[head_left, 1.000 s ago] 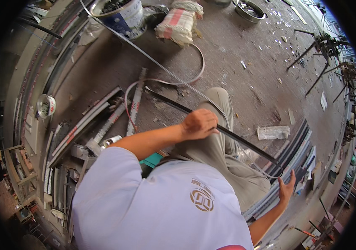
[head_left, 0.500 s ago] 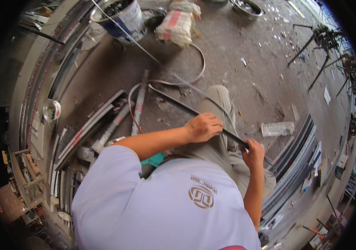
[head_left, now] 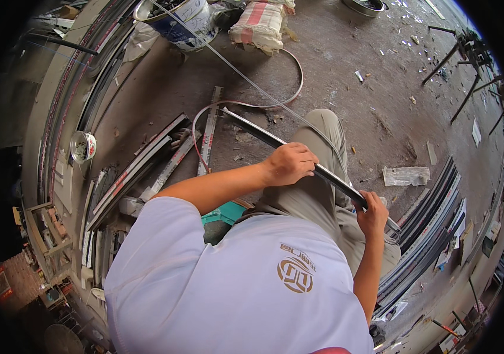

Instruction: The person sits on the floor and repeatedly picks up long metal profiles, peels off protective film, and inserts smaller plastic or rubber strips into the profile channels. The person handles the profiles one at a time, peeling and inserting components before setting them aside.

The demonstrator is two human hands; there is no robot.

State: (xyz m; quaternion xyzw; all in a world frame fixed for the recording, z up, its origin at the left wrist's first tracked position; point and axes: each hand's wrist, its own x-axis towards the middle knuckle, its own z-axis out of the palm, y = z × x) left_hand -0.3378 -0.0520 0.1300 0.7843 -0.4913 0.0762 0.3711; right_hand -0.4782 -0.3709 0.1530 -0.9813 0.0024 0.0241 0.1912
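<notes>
A long, narrow dark bar with a light edge slants across my thighs, from upper left to lower right. It looks like a metal profile. My left hand is closed around its middle, fingertips pressed on it. My right hand grips it nearer the lower right end, thumb and fingers curled over the edge. A thin pale flexible strip hangs from the top left, crosses above the bar and drops over my bent knee. Whether it joins the bar is hidden near my hands.
Several dark profiles are stacked on the floor at right, beside a crumpled clear wrapper. More profiles lie at left, near a small white tub. A bucket and a white bundle with red stripes stand ahead.
The bar has turned slightly, so more of its light edge shows. Both hands keep their grip. The whole view has shifted a little, moving the surroundings in the picture.
</notes>
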